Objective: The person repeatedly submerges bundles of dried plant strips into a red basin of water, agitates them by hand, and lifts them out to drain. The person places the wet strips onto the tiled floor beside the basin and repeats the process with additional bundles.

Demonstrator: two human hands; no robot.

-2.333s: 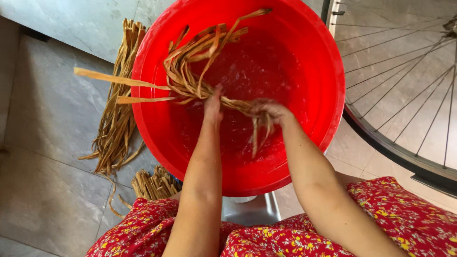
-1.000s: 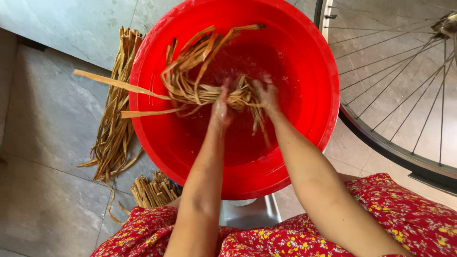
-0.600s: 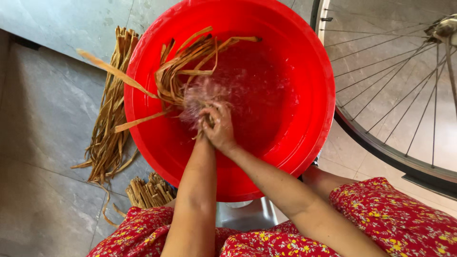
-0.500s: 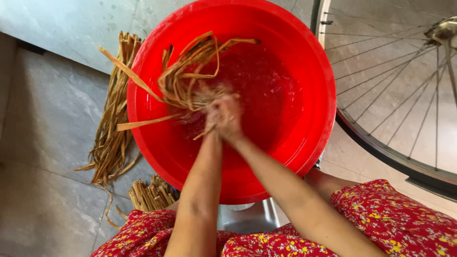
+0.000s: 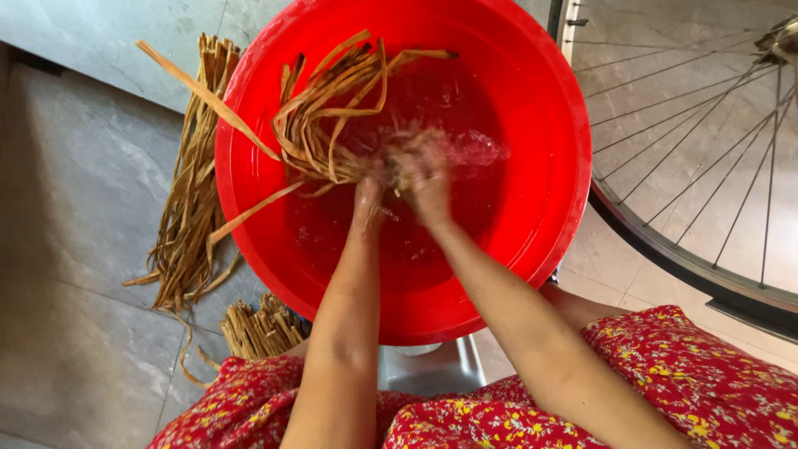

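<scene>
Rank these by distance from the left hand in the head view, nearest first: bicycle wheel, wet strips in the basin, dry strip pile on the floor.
1. Wet strips: in the red basin, at the left hand, running up and left from it.
2. Dry strip pile: on the floor, left of the basin.
3. Bicycle wheel: far right, past the basin's rim.

Both forearms are bare from the elbows down, with no sleeves, watch, bangles or rings to be seen. The left hand [image 5: 366, 193] and right hand [image 5: 422, 170] are blurred, so the nails cannot be made out. From five to seven o'clock in the view, the lap is covered by a red garment [image 5: 665, 374] printed with small yellow and white flowers, its cloth lying in soft folds
</scene>
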